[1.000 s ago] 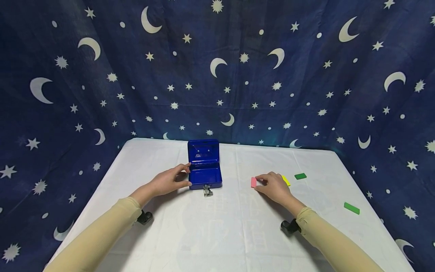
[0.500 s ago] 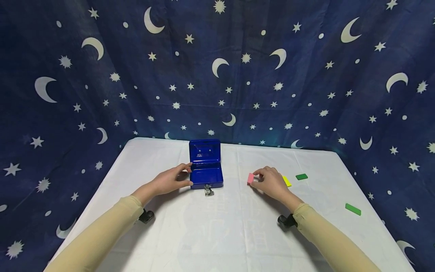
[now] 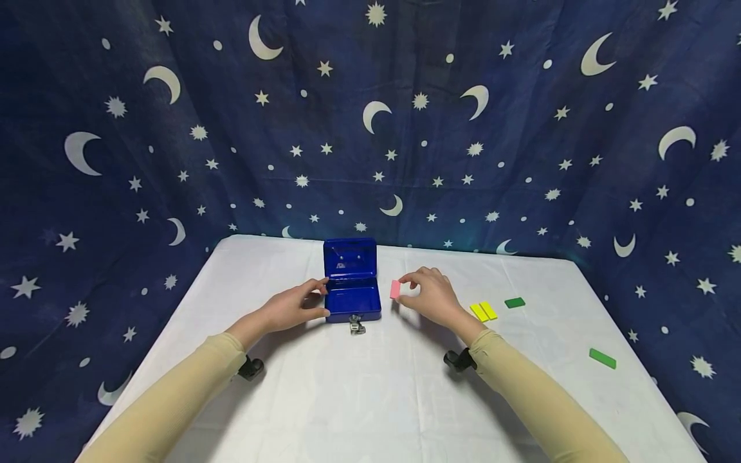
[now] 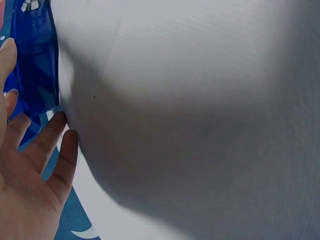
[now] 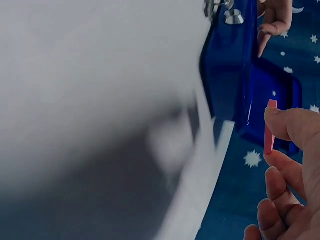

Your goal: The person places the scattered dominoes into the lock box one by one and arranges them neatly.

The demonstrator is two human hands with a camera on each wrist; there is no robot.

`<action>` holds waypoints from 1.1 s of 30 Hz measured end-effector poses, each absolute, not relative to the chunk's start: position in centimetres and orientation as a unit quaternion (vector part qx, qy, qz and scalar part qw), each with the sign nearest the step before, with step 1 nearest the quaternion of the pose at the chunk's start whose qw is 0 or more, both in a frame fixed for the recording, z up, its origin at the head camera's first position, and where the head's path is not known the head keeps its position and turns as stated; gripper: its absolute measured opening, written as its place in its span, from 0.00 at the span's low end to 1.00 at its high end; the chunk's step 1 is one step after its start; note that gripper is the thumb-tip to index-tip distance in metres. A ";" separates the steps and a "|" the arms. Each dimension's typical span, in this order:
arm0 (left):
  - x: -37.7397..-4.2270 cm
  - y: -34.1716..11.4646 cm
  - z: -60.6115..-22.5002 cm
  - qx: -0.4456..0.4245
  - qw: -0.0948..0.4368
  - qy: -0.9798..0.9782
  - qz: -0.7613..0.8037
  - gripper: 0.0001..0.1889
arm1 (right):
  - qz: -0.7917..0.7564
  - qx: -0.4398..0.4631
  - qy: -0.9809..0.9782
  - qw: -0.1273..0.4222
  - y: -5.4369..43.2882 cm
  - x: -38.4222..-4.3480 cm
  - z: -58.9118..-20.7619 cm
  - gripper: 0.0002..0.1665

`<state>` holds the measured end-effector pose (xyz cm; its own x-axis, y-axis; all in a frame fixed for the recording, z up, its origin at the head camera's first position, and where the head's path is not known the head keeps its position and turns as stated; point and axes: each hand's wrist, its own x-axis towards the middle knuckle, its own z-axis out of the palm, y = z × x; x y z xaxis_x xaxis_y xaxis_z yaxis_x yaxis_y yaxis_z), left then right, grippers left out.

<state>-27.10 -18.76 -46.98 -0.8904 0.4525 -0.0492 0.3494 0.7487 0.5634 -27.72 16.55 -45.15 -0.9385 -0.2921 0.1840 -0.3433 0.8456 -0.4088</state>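
A blue metal cash box stands with its lid raised and its inside facing up. My left hand rests at its left side, thumb near the front corner and fingertips near the hinge, spread along the wall. In the left wrist view, the fingers look fairly straight. My right hand pinches a thin pink rectangular block between thumb and fingers, just to the right of the box. The right wrist view shows the pink block's narrow edge, upright between thumb and fingertip, overlapping the lid.
A small silver padlock hangs at the box's front latch. Two yellow blocks lie side by side to the right, with a dark green block beyond and a lighter green block near the right table edge.
My right hand has lifted the pink block and carried it left toward the box, uncovering both yellow blocks. My left hand has stayed at the box's side.
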 end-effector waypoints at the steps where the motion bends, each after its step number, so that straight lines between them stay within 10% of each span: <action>1: -27.1 -18.8 -47.0 0.217 0.090 0.930 0.281 0.25 | 0.221 0.170 -0.959 0.059 16.1 -27.8 -45.0 0.23; 33: -27.2 -18.8 -47.1 0.229 0.089 0.928 0.282 0.23 | 0.163 0.241 -0.957 0.001 5.2 -29.9 -45.9 0.25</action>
